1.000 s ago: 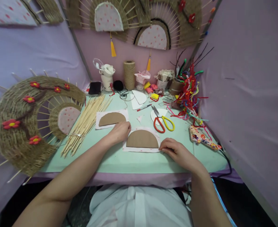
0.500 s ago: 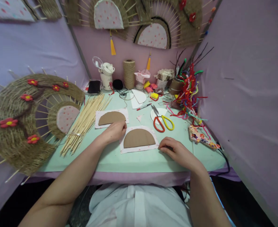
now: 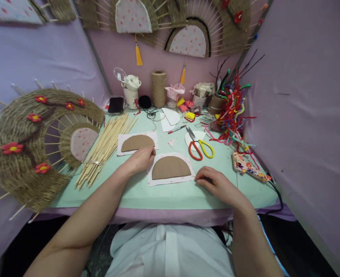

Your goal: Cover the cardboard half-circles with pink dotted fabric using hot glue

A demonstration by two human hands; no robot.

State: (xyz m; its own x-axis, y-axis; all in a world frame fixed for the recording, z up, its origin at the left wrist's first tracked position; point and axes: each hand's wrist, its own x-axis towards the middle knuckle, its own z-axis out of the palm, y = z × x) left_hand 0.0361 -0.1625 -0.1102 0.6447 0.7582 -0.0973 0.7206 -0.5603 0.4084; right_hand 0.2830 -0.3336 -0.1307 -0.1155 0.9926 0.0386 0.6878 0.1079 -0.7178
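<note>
A brown cardboard half-disc lies on a piece of white dotted cloth near the front of the pale green table. My left hand rests at the cloth's upper left corner, fingers curled and pinching its edge. My right hand lies at the cloth's right corner, fingers bent with the tips on the edge. A second cardboard half-disc on cloth lies just behind my left hand.
A bundle of bamboo sticks lies to the left, beside a woven fan with red flowers. Red and yellow scissors, a pen, a twine spool, pipe cleaners and a glue gun stand behind and right.
The near cloth with its cardboard has slid a little left and turned slightly. Both hands stayed at its corners.
</note>
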